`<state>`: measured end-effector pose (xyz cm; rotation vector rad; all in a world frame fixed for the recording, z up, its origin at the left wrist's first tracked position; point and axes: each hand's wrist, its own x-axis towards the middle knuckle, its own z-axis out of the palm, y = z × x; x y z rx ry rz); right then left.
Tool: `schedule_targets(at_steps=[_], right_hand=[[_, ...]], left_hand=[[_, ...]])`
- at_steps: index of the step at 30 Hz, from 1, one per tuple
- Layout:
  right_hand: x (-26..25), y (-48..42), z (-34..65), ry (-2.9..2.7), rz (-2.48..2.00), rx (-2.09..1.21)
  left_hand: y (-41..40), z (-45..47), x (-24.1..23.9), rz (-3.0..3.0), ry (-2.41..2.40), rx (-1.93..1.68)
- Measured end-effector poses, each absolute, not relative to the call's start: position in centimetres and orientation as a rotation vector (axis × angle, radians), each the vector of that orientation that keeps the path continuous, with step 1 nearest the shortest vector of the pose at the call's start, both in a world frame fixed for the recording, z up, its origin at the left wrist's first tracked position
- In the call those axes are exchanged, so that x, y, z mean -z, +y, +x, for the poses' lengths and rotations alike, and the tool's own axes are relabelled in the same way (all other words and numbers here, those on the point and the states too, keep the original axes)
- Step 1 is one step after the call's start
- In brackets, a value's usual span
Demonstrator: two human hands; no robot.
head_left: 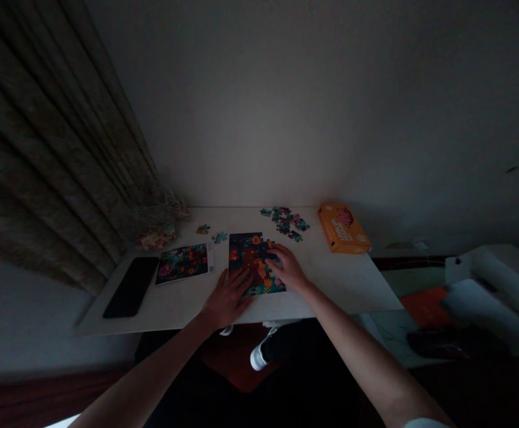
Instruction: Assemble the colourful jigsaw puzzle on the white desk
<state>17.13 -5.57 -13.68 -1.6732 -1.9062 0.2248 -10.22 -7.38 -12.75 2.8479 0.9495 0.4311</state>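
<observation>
A partly joined jigsaw puzzle (245,246), dark blue with orange and red flowers, lies on the white table near its front edge. My left hand (230,297) rests flat over its lower left part, fingers spread. At its right side is my right hand (289,268), its fingertips touching pieces near the upper right edge and its thumb apart from them, lower down on the puzzle. The upper right corner of the puzzle has a stepped gap. Left of it lies a printed picture sheet (183,263) with a similar colourful design. Dim light hides fine detail around the fingertips.
Loose puzzle pieces (283,220) lie in a cluster at the back; two more pieces (219,238) are left of the puzzle. An orange box (343,229) stands back right. A black phone-like slab (131,287) and a clear plastic bag (154,229) are at left, beside the curtain (63,107).
</observation>
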Motion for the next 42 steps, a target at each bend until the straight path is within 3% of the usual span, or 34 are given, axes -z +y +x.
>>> schedule_targets(at_steps=[5,10,21,34,42], right_hand=[[13.7,-2.9,22.8,-1.528,-2.025,-0.018],[13.9,-1.7,27.0,-1.565,-2.200,0.006],[15.5,0.1,29.0,-1.445,-1.934,-0.301],[15.4,-6.2,24.4,-1.148,-1.522,-0.814],[15.4,-7.8,22.1,-1.295,-1.715,-0.507]], left_hand=[[-7.4,-10.3,12.9,2.817,0.953,-0.452],[-7.2,-10.3,13.0,2.799,0.948,-0.455],[-7.1,-10.3,12.9,2.775,0.971,-0.447],[-7.2,-10.2,13.3,2.795,1.001,-0.504],[-7.3,-10.3,13.3,2.838,1.005,-0.501]])
